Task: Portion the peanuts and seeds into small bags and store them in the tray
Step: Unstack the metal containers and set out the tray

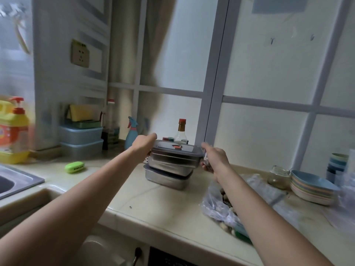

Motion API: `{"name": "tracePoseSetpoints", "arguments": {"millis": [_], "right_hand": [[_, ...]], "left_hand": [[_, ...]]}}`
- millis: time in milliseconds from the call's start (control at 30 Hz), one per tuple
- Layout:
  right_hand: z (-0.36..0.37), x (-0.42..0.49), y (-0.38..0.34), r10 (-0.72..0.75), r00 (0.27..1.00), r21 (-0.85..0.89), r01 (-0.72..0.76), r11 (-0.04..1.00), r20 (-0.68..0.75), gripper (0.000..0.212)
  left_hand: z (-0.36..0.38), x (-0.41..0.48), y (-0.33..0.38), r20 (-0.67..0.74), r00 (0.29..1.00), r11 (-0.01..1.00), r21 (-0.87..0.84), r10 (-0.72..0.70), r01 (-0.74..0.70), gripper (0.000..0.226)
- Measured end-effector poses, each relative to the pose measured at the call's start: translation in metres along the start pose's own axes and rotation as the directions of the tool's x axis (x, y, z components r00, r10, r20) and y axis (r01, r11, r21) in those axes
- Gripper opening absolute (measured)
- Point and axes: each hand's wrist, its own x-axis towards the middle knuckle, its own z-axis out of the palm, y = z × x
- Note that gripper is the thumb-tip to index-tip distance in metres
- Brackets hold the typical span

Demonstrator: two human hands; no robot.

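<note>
Both hands are at the stack of steel trays (169, 169) in the middle of the desk (153, 204), near the window. The left hand (145, 142) grips the left end of the top tray (172, 160), which has a grey lid (172, 148). The right hand (213, 157) is curled round its right end. Sth small and dark is also in its fingers, too blurred to name. The peanut bag (221, 206) lies open on the desk under the right forearm. Plates (311, 187) and a glass jar (278, 175) are further right, the sink (17, 181) is at the left.

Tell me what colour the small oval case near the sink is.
The oval case is bright green, shown in the head view.
</note>
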Motion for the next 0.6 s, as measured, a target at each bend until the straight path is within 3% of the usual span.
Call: {"name": "tracePoseSetpoints", "arguments": {"millis": [100,200,300,433,600], "right_hand": [[-0.012,-0.005,-0.001,0.063,0.997,0.024,-0.065,0.998,0.049,0.035],[-0.021,-0.014,-0.004,0.144,0.972,0.021,-0.151,0.988,0.186,0.041],[-0.023,-0.029,-0.007,0.151,0.951,-0.097,-0.13,0.987,0.271,0.052],[-0.018,-0.05,0.002,0.247,0.901,-0.33,-0.126,0.936,0.356,0.042],[0.0,-0.053,0.035,0.269,0.922,-0.449,-0.123,0.885,0.277,0.031]], "left_hand": [[-0.011,-0.012,0.004,0.112,0.989,0.995,0.054,-0.094,0.089,0.02],[-0.02,-0.022,0.001,0.133,0.986,0.979,0.188,-0.099,0.073,0.021],[-0.027,-0.03,-0.008,0.092,0.988,0.953,0.29,-0.126,0.094,0.031],[-0.035,-0.03,-0.035,0.055,0.993,0.901,0.427,-0.109,0.075,0.042],[-0.027,-0.049,-0.07,0.032,0.997,0.81,0.585,-0.075,0.042,0.039]]}}
